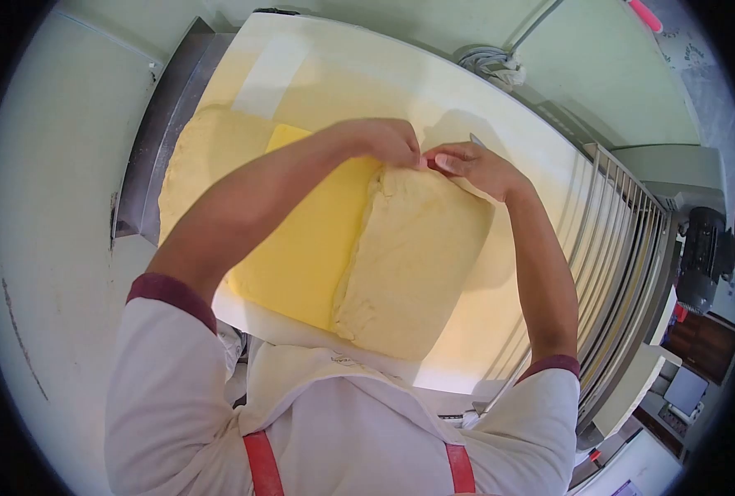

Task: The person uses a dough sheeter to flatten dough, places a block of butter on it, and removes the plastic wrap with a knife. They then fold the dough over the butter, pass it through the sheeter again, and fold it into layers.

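Note:
A wide sheet of pale dough [417,256] lies on the white table, its right part folded over a smooth yellow slab [301,240]. Beyond the slab, the dough's left part [194,174] lies flat. At the far edge of the folded part, my left hand [394,142] is closed, fingers curled at the dough's edge. Close beside it, my right hand [475,165] pinches at the same far edge, near the corner. What lies between the fingers is too small to tell. Behind my right hand, the tip of a thin grey object [477,140] shows.
The white table [343,50] reaches to the wall, where a coiled cable [487,62] rests. A metal rack of bars [624,215] stands at the right, with a dark motor [702,260] beyond it. A dark metal ledge [169,116] is at the left.

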The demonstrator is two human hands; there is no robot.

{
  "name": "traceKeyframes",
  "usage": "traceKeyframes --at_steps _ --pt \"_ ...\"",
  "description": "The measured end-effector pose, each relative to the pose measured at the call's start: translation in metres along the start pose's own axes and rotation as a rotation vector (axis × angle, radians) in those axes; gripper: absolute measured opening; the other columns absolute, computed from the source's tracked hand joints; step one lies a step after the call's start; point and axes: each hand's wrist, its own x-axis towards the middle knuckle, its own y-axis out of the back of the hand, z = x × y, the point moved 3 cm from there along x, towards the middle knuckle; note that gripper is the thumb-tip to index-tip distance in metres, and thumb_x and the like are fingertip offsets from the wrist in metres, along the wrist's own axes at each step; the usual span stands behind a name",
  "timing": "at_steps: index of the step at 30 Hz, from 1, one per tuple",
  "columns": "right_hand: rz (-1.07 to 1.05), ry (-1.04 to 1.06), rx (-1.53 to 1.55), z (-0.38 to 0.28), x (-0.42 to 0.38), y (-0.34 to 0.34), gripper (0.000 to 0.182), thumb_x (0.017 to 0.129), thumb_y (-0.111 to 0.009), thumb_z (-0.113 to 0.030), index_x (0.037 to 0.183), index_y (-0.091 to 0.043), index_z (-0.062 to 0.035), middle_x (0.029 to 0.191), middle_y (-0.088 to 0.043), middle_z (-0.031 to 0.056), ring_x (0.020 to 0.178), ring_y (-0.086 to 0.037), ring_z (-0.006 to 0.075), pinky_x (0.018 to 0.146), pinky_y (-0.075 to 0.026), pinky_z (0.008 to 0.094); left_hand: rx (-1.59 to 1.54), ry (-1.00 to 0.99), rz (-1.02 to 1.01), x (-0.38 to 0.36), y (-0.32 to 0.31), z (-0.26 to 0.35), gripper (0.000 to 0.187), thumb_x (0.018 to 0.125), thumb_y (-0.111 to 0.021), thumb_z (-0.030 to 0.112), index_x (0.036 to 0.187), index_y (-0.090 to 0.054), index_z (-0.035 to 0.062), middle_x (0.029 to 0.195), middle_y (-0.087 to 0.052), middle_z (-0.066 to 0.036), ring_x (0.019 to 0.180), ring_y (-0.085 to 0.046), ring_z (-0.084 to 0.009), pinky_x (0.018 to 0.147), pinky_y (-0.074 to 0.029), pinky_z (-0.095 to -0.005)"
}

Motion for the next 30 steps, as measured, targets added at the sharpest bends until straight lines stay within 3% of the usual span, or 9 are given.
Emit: traceKeyframes --at_steps 5,7,10,15,19,22,25,28,30 --pt "-0.003 -0.036 -0.192 -0.029 -0.034 0.0 0.037 0.091 -0.065 -0.034 0.111 -0.063 -0.0021 0.1 -0.065 0.005 0.092 -0.059 0.0129 0.082 -0.046 0.0269 0.065 -0.198 0.068 -0.018 -0.005 0.028 0.024 0.083 -0.067 0.023 0.09 -0.07 -0.0004 0.079 -0.067 -0.009 0.075 -0.059 -0.0149 0.071 -0.047 -0.0308" --pt "-0.123 -0.045 -0.067 -0.008 -0.019 0.001 0.034 0.09 -0.066 -0.033 0.105 -0.065 -0.0024 0.093 -0.065 0.0029 0.086 -0.058 0.0109 0.077 -0.047 0.0261 0.042 -0.16 0.077 -0.021 -0.009 0.027 0.024 0.083 -0.067 0.022 0.09 -0.07 -0.0005 0.079 -0.066 -0.008 0.075 -0.059 -0.0145 0.07 -0.047 -0.0307" --pt "0.046 0.054 -0.141 0.006 -0.012 0.001 0.032 0.089 -0.066 -0.032 0.104 -0.066 -0.0034 0.082 -0.062 0.001 0.072 -0.053 0.01 0.059 -0.042 0.0259 0.086 -0.093 0.03 -0.013 -0.011 0.036 0.022 0.081 -0.068 0.02 0.09 -0.07 -0.0011 0.079 -0.066 -0.008 0.075 -0.06 -0.0142 0.069 -0.047 -0.0305" --pt "0.212 0.163 0.151 0.017 -0.028 0.012 0.023 0.085 -0.07 -0.023 0.093 -0.067 -0.0012 0.079 -0.061 0.0015 0.069 -0.054 0.0099 0.059 -0.042 0.026 -0.067 -0.075 0.054 0.001 -0.02 0.033 0.022 0.08 -0.069 0.018 0.089 -0.07 -0.0016 0.079 -0.066 -0.006 0.075 -0.059 -0.0137 0.068 -0.046 -0.0296" --pt "0.058 0.086 -0.116 0.015 -0.039 0.01 0.021 0.084 -0.071 -0.019 0.091 -0.067 0.0004 0.082 -0.065 0.0038 0.072 -0.056 0.0115 0.063 -0.044 0.0266 -0.124 -0.148 0.075 0.0 -0.026 0.035 0.02 0.079 -0.069 0.016 0.088 -0.07 -0.0016 0.075 -0.066 -0.006 0.072 -0.059 -0.0133 0.067 -0.046 -0.0289" --pt "0.084 -0.042 0.03 0.033 -0.03 0.012 0.029 0.087 -0.067 -0.026 0.098 -0.068 0.0008 0.086 -0.066 0.0066 0.081 -0.058 0.0147 0.071 -0.046 0.0298 0.052 -0.103 -0.031 0.014 -0.031 0.046 0.02 0.079 -0.069 0.016 0.087 -0.07 -0.0022 0.074 -0.066 -0.006 0.071 -0.058 -0.0133 0.068 -0.046 -0.0287" --pt "0.147 0.045 0.079 0.038 -0.034 0.014 0.032 0.087 -0.067 -0.03 0.098 -0.068 0.0007 0.083 -0.065 0.0063 0.082 -0.057 0.0159 0.075 -0.045 0.0331 0.069 -0.08 -0.045 0.02 -0.034 0.051 0.021 0.079 -0.069 0.016 0.087 -0.069 -0.0029 0.074 -0.065 -0.006 0.071 -0.058 -0.0132 0.068 -0.046 -0.0287" --pt "0.235 0.088 0.199 0.037 -0.051 0.023 0.022 0.088 -0.068 -0.02 0.094 -0.067 0.0002 0.08 -0.063 -0.0005 0.077 -0.055 0.0119 0.07 -0.044 0.0281 0.017 -0.145 0.01 0.014 -0.035 0.053 0.022 0.08 -0.069 0.017 0.089 -0.069 -0.003 0.076 -0.065 -0.006 0.072 -0.058 -0.0131 0.069 -0.046 -0.0289" --pt "0.129 0.018 -0.076 0.02 -0.063 0.021 0.019 0.086 -0.069 -0.017 0.093 -0.067 0.0007 0.082 -0.065 0.0005 0.079 -0.057 0.0116 0.072 -0.045 0.0278 -0.018 -0.185 0.021 0.008 -0.035 0.052 0.023 0.08 -0.069 0.018 0.091 -0.069 -0.003 0.078 -0.066 -0.007 0.073 -0.058 -0.0132 0.07 -0.047 -0.029"
